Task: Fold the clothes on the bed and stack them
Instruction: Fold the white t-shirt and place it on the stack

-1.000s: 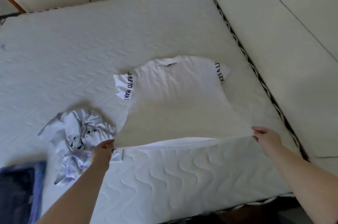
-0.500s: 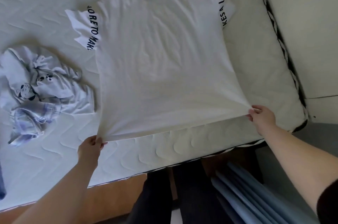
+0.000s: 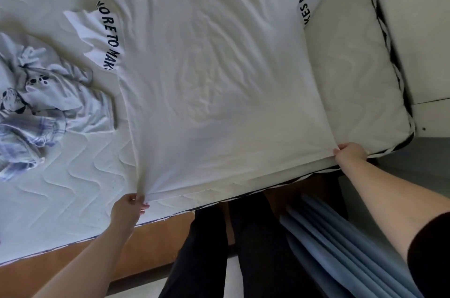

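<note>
At the far left of the frame a crumpled pale garment (image 3: 36,103) with a cartoon print and a blue-checked patch lies bunched on the quilted white mattress (image 3: 73,188), just beside the left sleeve of the white T-shirt (image 3: 214,83) and apart from both hands. Lower left of centre, the left hand (image 3: 127,211) pinches the shirt's near left hem corner between thumb and curled fingers, close to the mattress's front edge. The T-shirt spreads flat up the middle of the frame from that hem to a collar with a dark label at the top; its thin cloth is lightly rippled, and dark block lettering curves along both sleeve seams. The hem runs taut between the two corners, slightly lifted off the bed. At right of centre, the right hand (image 3: 350,151) pinches the other hem corner at the mattress edge. Bare wavy-stitched mattress lies right of the shirt, bounded by black-and-white piping (image 3: 387,44) along the wall.
</note>
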The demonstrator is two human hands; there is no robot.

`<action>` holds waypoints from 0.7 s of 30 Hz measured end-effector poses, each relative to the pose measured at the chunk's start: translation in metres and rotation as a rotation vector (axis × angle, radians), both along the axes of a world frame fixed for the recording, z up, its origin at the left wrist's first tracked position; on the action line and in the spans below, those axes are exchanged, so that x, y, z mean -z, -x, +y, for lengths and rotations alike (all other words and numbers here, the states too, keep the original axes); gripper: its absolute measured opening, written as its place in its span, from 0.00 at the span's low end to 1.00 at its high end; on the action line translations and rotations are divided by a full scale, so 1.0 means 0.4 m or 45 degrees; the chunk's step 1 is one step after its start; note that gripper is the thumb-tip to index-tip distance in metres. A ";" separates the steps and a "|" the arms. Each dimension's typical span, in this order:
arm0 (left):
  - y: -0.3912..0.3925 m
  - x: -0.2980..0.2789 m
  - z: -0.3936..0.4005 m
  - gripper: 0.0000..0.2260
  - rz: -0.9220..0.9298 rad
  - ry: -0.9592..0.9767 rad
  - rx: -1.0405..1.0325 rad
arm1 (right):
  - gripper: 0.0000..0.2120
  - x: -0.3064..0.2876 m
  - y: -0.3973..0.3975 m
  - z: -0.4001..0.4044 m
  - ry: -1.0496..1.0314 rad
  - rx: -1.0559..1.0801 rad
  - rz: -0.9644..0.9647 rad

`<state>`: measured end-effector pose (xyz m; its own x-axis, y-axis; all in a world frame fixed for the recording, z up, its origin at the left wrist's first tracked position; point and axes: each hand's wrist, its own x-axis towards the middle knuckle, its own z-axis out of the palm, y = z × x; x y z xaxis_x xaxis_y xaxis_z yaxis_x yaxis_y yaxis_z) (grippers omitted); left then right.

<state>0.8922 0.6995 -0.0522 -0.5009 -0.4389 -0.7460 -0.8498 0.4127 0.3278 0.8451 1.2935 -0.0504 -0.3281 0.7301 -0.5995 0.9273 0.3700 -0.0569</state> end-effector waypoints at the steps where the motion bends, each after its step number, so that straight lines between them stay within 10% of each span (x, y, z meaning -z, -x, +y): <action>1: -0.006 0.004 0.003 0.09 -0.020 0.001 -0.011 | 0.14 0.000 -0.003 -0.006 -0.003 -0.003 -0.022; 12: -0.044 0.031 -0.011 0.14 -0.141 0.077 0.079 | 0.22 -0.026 0.001 -0.031 -0.108 0.076 -0.245; 21: 0.103 -0.017 0.033 0.14 0.014 0.262 -0.125 | 0.20 -0.053 0.111 -0.202 -0.295 -0.142 0.355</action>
